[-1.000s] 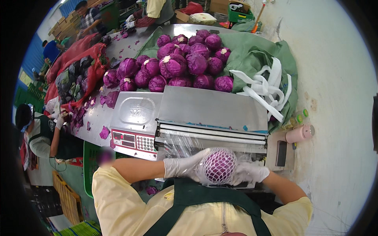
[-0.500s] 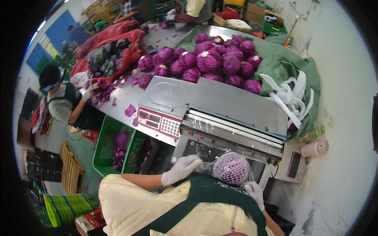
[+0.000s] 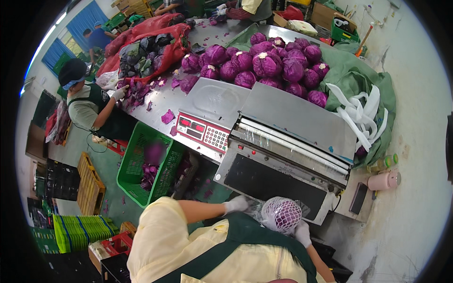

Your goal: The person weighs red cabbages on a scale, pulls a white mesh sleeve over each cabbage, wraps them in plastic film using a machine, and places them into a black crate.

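The left hand (image 3: pixel 237 203) grips clear film (image 3: pixel 255 208); the right hand (image 3: pixel 302 233), its hold unclear, touches the netted cabbage (image 3: pixel 283 215) by the wrapping machine's (image 3: pixel 252 160) near edge. Best draw the film evenly snug.

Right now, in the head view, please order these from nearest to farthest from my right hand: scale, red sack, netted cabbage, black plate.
1. Netted cabbage: just up-left of your right hand.
2. Black plate: ahead, beyond the cabbage.
3. Scale: farther ahead, to the left.
4. Red sack: far ahead, left.
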`<action>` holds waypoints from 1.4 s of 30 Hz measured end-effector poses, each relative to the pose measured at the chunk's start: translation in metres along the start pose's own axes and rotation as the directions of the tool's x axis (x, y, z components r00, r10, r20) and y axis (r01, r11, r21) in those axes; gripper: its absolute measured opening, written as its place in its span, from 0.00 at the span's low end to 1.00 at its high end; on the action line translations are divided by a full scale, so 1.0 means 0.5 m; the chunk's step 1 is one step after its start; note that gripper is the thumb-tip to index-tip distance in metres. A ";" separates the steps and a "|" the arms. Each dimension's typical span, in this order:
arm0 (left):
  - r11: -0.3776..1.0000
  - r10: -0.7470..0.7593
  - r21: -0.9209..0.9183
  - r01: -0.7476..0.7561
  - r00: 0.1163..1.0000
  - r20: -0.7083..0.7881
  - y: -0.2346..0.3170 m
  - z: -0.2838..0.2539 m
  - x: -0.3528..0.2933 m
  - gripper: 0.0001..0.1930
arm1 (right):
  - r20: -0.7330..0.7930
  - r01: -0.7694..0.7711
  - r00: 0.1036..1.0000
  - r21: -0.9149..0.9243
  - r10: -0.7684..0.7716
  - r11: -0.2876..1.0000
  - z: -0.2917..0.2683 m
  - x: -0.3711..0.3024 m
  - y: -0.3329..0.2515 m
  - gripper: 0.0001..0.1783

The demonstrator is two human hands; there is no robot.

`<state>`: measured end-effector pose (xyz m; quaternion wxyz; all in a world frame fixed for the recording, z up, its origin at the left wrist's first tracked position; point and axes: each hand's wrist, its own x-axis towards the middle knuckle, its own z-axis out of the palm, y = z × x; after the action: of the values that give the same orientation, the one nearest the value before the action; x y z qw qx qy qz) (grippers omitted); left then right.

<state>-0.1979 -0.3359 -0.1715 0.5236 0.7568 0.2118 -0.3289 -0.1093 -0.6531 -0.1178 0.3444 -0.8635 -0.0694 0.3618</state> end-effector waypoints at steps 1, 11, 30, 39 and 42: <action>0.997 0.066 -0.051 -0.059 0.989 0.133 0.030 0.020 0.022 0.19 | 0.012 0.070 0.997 -0.050 -0.070 0.996 0.039 0.032 0.030 0.17; 0.407 0.393 -0.771 0.490 0.668 0.632 0.155 0.023 -0.036 0.26 | -0.130 0.339 0.941 0.356 -0.313 0.871 0.005 0.002 -0.220 0.15; 0.668 0.218 -0.644 0.372 0.730 0.648 0.297 -0.218 -0.192 0.42 | -0.348 0.598 0.799 0.549 -0.490 0.585 0.026 -0.121 -0.492 0.20; 0.741 0.426 -0.639 0.207 0.590 0.686 0.424 0.001 -0.197 0.46 | -0.686 0.582 0.727 0.602 -0.018 0.546 0.046 -0.291 -0.265 0.41; 0.916 0.398 -0.367 -0.161 0.471 0.787 0.492 0.135 -0.253 0.44 | -0.734 0.737 0.676 0.675 0.069 -0.040 0.021 -0.416 -0.110 0.31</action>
<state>-0.1409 -0.4847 0.0645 0.6940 0.4532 -0.1600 -0.5361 -0.2608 -0.6828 0.0328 0.9108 -0.3987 0.0715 -0.0794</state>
